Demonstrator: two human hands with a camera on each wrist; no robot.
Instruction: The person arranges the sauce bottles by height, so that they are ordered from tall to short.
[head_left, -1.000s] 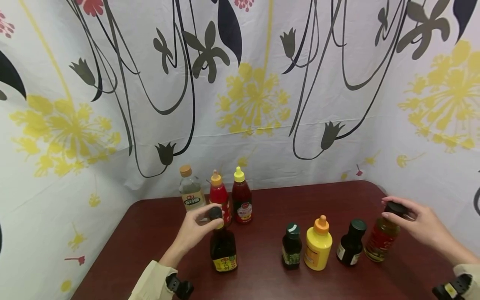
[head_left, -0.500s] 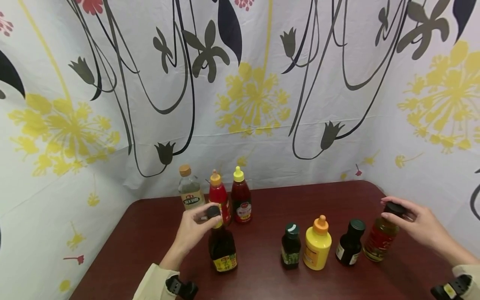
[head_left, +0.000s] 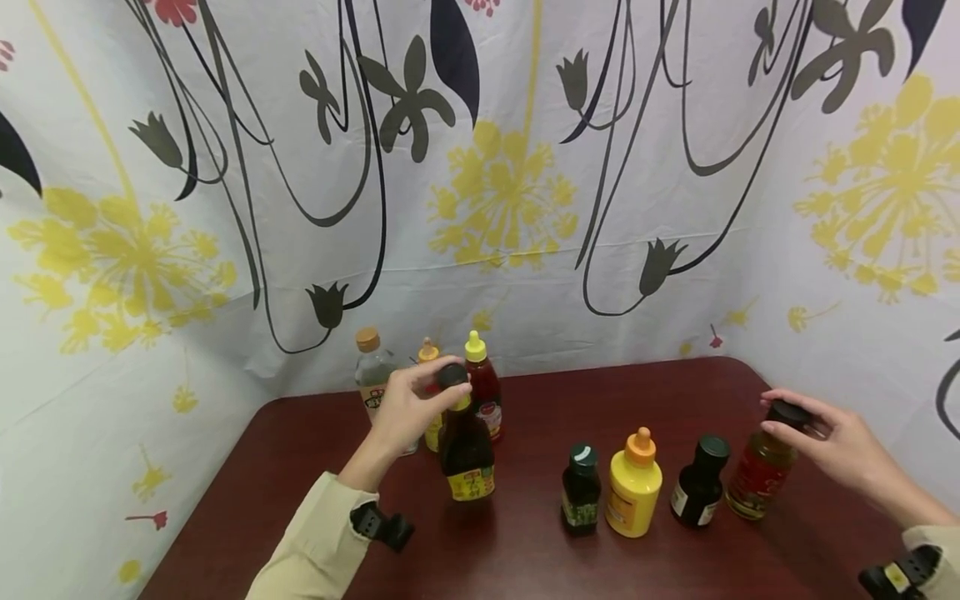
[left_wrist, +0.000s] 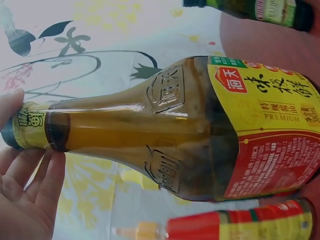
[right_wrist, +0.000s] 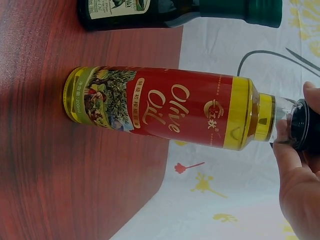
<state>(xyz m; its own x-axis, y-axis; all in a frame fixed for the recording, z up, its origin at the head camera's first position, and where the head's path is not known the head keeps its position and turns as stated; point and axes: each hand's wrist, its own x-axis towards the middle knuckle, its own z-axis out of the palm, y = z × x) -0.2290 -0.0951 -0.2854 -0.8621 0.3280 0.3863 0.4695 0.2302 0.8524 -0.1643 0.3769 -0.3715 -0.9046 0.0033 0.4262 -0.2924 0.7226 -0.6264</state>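
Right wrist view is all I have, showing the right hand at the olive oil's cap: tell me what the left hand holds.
Observer: The left hand holds a dark bottle at its cap.

Operator: Now name what stands next past the green-capped bottle, on the side away from the olive oil bottle.

Observer: In the head view, a yellow squeeze bottle with an orange top.

Operator: Report what is directly behind the bottle in the left hand.

Observer: The head view shows a red bottle with a yellow tip, partly hidden by the held one.
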